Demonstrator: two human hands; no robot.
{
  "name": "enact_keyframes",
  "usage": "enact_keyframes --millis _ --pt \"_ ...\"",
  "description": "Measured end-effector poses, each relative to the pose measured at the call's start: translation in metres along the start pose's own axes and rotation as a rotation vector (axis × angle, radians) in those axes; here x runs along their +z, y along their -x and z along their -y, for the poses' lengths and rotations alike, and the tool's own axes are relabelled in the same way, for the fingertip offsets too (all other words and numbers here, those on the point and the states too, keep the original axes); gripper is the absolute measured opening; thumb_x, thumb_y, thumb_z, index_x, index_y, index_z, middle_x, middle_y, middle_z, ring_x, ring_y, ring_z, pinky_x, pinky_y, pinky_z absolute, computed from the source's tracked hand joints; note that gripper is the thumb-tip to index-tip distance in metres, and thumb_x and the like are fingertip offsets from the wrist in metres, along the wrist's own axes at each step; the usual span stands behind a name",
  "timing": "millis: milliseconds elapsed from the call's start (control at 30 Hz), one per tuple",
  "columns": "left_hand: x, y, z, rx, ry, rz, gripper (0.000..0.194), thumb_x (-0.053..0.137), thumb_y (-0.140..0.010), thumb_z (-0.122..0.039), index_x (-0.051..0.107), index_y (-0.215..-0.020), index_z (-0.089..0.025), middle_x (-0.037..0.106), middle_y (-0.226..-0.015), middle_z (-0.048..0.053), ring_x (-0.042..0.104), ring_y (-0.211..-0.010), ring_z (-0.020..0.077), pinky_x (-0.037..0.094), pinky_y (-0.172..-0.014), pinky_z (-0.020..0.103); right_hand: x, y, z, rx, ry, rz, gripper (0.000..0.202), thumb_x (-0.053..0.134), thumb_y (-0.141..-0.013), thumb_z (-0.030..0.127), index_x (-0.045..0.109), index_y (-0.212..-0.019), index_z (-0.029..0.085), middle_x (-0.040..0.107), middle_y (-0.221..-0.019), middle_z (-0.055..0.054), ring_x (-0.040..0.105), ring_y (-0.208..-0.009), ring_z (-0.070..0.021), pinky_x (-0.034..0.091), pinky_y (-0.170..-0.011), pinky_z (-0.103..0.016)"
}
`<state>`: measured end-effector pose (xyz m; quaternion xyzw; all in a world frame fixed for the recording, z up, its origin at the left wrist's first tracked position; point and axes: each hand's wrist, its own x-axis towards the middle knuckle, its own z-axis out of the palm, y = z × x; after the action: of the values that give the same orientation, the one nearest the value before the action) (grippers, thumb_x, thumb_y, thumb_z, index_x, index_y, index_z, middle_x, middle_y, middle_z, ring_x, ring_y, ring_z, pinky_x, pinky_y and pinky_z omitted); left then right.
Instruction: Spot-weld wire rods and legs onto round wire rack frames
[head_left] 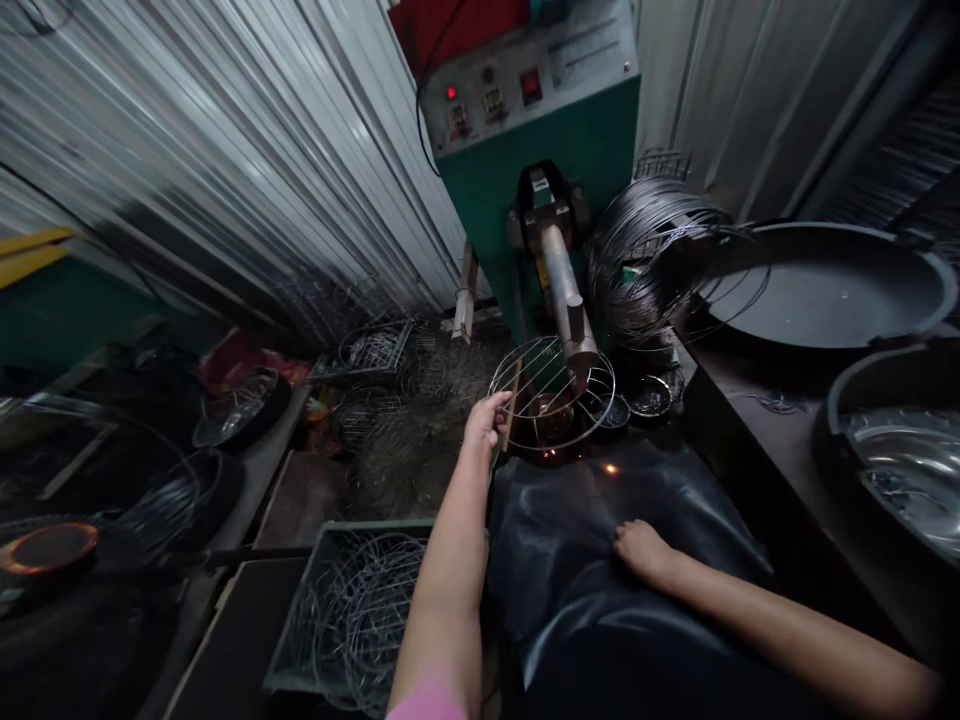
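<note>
Pinching wire rack (544, 378) at its 8 o'clock with left hand (487, 418), below machine arm (562, 275), so risking tilt from one-sided hold, plus burns from sparks (611, 468) at 5 o'clock to bare right hand (643, 550), curled on black sheet (551, 520), unclear if gripping anything.

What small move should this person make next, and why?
Perhaps turn the round wire rack slightly, offering another joint: the left hand grips its rim by the tip of the metal arm on the green machine, and glowing sparks nearby suggest welding.
</note>
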<state>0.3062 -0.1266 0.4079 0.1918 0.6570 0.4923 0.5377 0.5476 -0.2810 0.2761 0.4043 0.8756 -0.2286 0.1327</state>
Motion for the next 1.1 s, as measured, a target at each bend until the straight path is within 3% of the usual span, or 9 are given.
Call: enact_keyframes --millis 133,267,400,467,633,733,867,967,1100 --pt "-0.014 0.022 0.02 -0.027 0.127 -0.049 0.042 0.074 -0.053 -0.047 0.05 -0.072 -0.017 0.042 -0.054 -0.007 0.035 -0.038 0.0032 0.033 -0.04 0.019 -0.003 0.009 -0.012 -0.029 0.001 -0.012 0.025 0.044 -0.076 0.003 0.067 -0.075 0.012 0.066 -0.084 -0.015 0.062 -0.078 -0.0241 0.042 -0.067 -0.03" --pt "-0.019 0.021 0.01 -0.077 0.095 -0.062 0.043 0.074 -0.054 -0.046 0.053 -0.075 -0.016 0.047 -0.059 -0.005 0.044 -0.044 0.0057 0.042 -0.048 0.024 -0.009 0.02 -0.025 0.0 -0.097 -0.03 0.022 0.043 -0.08 0.009 0.065 -0.082 0.013 0.065 -0.087 -0.012 0.062 -0.076 -0.02 0.041 -0.063 -0.025" --pt "-0.016 0.01 -0.002 -0.074 0.061 -0.003 0.04 0.076 -0.054 -0.042 0.056 -0.077 -0.016 0.05 -0.062 -0.002 0.045 -0.045 0.0062 0.037 -0.046 0.022 -0.009 0.028 -0.034 0.052 -0.457 0.003 0.02 0.042 -0.084 0.017 0.061 -0.08 0.016 0.065 -0.078 -0.006 0.061 -0.069 -0.0166 0.04 -0.061 -0.022" --pt "-0.015 0.006 -0.003 -0.067 0.064 0.002 0.041 0.074 -0.057 -0.046 0.056 -0.077 -0.016 0.051 -0.062 -0.002 0.043 -0.044 0.0061 0.035 -0.044 0.021 -0.005 0.03 -0.035 0.069 -0.526 0.04 0.023 0.038 -0.088 0.022 0.06 -0.083 0.016 0.065 -0.077 -0.006 0.061 -0.067 -0.0164 0.041 -0.06 -0.022" --pt "-0.017 0.0 -0.009 -0.109 0.076 -0.006 0.044 0.061 -0.065 -0.059 0.054 -0.075 -0.016 0.051 -0.062 0.0 0.046 -0.047 0.0081 0.038 -0.047 0.023 -0.003 0.032 -0.03 0.039 -0.329 0.135 0.021 0.046 -0.084 0.027 0.063 -0.088 0.017 0.067 -0.087 -0.009 0.063 -0.081 -0.023 0.043 -0.068 -0.027" --pt "-0.019 -0.008 -0.016 -0.106 0.013 0.028 0.037 0.065 -0.066 -0.051 0.054 -0.073 -0.016 0.052 -0.061 0.0 0.047 -0.048 0.0078 0.04 -0.048 0.023 -0.007 0.03 -0.023 -0.026 -0.221 0.204 0.02 0.046 -0.078 0.012 0.065 -0.083 0.016 0.068 -0.088 -0.01 0.063 -0.083 -0.0237 0.043 -0.068 -0.027" --pt "-0.019 -0.018 -0.014 -0.044 -0.094 0.082 0.03 0.074 -0.058 -0.036 0.053 -0.066 -0.015 0.05 -0.057 -0.002 0.041 -0.042 0.0051 0.03 -0.039 0.018 -0.015 0.028 -0.013 0.039 -0.097 0.2 0.029 0.039 -0.079 0.004 0.067 -0.082 0.014 0.068 -0.087 -0.013 0.064 -0.082 -0.0237 0.044 -0.067 -0.028" --pt "-0.02 -0.017 -0.006 -0.007 -0.087 0.074 0.032 0.076 -0.053 -0.032 0.049 -0.061 -0.015 0.046 -0.054 -0.003 0.036 -0.039 0.0029 0.021 -0.035 0.016 -0.018 0.033 -0.016 0.041 -0.147 0.162 0.031 0.036 -0.079 0.004 0.066 -0.08 0.013 0.067 -0.086 -0.013 0.064 -0.079 -0.022 0.044 -0.067 -0.027" --pt "-0.025 -0.005 0.006 0.004 0.015 0.066 0.036 0.076 -0.049 -0.033 0.047 -0.06 -0.016 0.041 -0.053 -0.005 0.034 -0.038 0.002 0.017 -0.034 0.015 -0.015 0.046 -0.034 -0.014 -0.467 0.156 0.021 0.041 -0.075 0.009 0.061 -0.077 0.016 0.066 -0.074 -0.005 0.062 -0.069 -0.0168 0.044 -0.061 -0.022"
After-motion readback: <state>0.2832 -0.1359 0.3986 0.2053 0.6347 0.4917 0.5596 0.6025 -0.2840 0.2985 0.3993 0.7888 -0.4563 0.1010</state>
